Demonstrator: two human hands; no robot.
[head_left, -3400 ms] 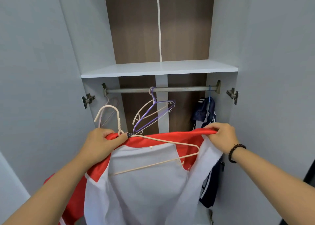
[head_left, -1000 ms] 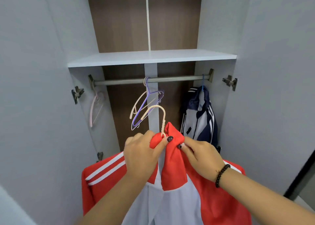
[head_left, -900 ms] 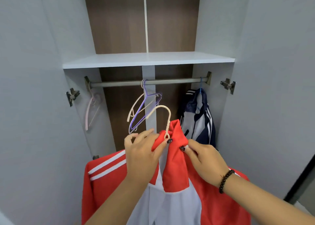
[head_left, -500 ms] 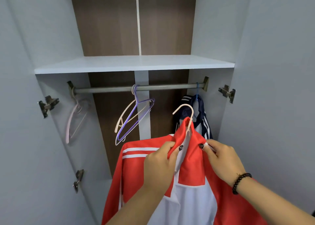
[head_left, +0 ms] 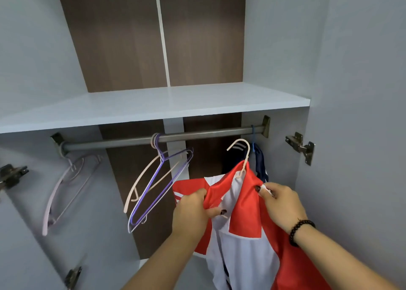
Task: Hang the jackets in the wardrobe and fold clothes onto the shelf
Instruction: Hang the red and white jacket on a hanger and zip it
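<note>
**Fingers pinch the jacket so the hook stays free**

Fingers of the left hand [head_left: 193, 212] are closed on the red collar of the jacket [head_left: 243, 221], and the right hand [head_left: 280, 204] pinches the other front edge. The cloth is held on both sides, probably so that the cream hanger [head_left: 242, 155] is kept upright and its hook is left free. The hook is raised just below the rail [head_left: 197, 135], not yet over it, between the empty hangers [head_left: 153, 184] and the navy jacket [head_left: 260, 166]. Nothing is seen on the shelf [head_left: 153, 105].
</note>
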